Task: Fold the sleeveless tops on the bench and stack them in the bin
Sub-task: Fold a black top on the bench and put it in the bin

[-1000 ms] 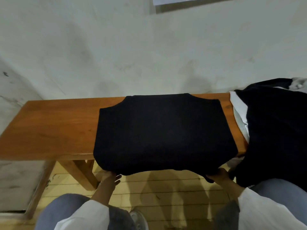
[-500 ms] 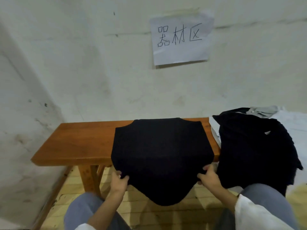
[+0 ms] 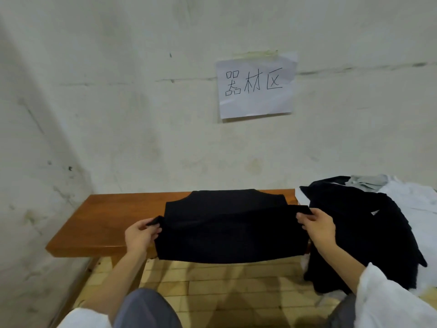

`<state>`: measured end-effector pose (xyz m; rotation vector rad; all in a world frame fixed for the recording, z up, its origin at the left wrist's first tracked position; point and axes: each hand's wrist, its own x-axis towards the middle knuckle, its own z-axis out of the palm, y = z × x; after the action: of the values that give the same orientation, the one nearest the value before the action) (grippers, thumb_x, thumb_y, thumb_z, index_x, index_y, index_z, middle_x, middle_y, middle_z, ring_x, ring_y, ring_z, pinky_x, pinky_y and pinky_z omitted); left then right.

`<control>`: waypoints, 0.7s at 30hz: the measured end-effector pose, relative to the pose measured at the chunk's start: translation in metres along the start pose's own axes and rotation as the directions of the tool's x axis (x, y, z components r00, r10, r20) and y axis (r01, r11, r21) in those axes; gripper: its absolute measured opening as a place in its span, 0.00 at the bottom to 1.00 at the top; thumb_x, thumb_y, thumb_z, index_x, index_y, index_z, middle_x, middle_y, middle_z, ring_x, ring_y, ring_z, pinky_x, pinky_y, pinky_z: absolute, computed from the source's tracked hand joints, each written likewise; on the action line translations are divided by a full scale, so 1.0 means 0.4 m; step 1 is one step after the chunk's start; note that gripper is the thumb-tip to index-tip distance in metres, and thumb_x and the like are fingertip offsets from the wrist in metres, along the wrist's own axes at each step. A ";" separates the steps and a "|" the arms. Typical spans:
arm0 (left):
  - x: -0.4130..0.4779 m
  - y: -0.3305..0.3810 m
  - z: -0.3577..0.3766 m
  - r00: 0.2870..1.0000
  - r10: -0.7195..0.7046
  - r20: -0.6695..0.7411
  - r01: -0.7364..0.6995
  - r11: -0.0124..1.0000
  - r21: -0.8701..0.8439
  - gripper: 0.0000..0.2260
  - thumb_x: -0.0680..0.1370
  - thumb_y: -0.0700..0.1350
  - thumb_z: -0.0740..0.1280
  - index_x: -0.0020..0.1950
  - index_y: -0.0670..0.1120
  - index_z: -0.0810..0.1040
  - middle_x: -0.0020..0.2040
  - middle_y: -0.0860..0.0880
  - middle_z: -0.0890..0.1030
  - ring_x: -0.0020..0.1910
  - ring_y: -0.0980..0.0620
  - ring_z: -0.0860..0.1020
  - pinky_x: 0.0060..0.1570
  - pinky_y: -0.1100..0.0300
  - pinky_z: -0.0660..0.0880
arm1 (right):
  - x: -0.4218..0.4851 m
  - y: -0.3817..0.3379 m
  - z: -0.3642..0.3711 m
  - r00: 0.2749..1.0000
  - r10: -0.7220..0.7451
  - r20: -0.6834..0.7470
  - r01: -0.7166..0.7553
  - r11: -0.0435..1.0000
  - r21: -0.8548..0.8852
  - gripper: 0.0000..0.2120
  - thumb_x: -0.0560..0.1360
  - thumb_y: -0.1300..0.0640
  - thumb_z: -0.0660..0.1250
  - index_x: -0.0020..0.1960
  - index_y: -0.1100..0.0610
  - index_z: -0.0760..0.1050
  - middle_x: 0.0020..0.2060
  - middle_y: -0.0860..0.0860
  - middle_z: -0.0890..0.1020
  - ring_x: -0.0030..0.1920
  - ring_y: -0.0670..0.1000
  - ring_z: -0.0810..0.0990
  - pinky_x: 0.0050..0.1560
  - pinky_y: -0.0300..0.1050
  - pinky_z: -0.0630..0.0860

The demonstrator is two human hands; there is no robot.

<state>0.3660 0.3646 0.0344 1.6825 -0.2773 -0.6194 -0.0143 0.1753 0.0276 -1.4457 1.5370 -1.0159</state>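
Observation:
A black sleeveless top (image 3: pixel 227 223) lies across the wooden bench (image 3: pixel 113 218), its near part lifted and folded back toward the wall. My left hand (image 3: pixel 142 233) pinches the top's left corner above the bench. My right hand (image 3: pixel 318 226) pinches the right corner at the same height. The lifted hem stretches taut between both hands. The far edge with the neckline rests flat on the bench. No bin is in view.
A heap of black (image 3: pixel 369 233), grey and white (image 3: pixel 416 197) garments lies at the right, past the bench's end. A paper sign (image 3: pixel 255 86) hangs on the wall behind. My knees (image 3: pixel 146 308) are below, over a tiled floor (image 3: pixel 227 280).
Both hands have raised the top's hanging lower hem from below the bench edge and carried it up over the garment. The view has tilted upward, showing more of the wall.

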 end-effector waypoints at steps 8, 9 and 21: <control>0.048 0.005 0.034 0.963 0.255 -0.087 -0.239 0.958 0.156 0.04 0.80 0.42 0.63 0.49 0.41 0.75 0.50 0.43 0.75 0.49 0.44 0.75 0.47 0.54 0.70 | 0.047 -0.014 0.021 0.958 -0.194 -0.210 0.174 0.979 -0.110 0.07 0.79 0.55 0.62 0.47 0.59 0.73 0.44 0.53 0.74 0.42 0.51 0.74 0.40 0.42 0.68; 0.052 0.005 0.039 0.972 0.224 -0.075 -0.217 0.972 0.091 0.04 0.80 0.41 0.62 0.49 0.41 0.75 0.48 0.43 0.76 0.49 0.43 0.75 0.45 0.54 0.71 | 0.045 -0.018 0.028 0.962 -0.183 -0.204 0.168 0.982 -0.088 0.06 0.79 0.56 0.61 0.50 0.59 0.73 0.44 0.52 0.75 0.43 0.50 0.74 0.44 0.43 0.68; 0.120 0.007 0.107 0.836 0.519 -0.180 -0.461 0.841 0.282 0.10 0.83 0.47 0.57 0.53 0.42 0.74 0.41 0.47 0.77 0.39 0.48 0.74 0.39 0.53 0.69 | 0.128 0.008 0.096 0.930 -0.246 -0.273 0.218 0.967 -0.130 0.11 0.80 0.55 0.59 0.58 0.61 0.71 0.40 0.52 0.78 0.39 0.55 0.78 0.41 0.46 0.70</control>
<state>0.3828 0.3038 0.0212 1.7900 -0.5970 0.0194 0.0174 0.1228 0.0094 -1.6332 1.6652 -1.3584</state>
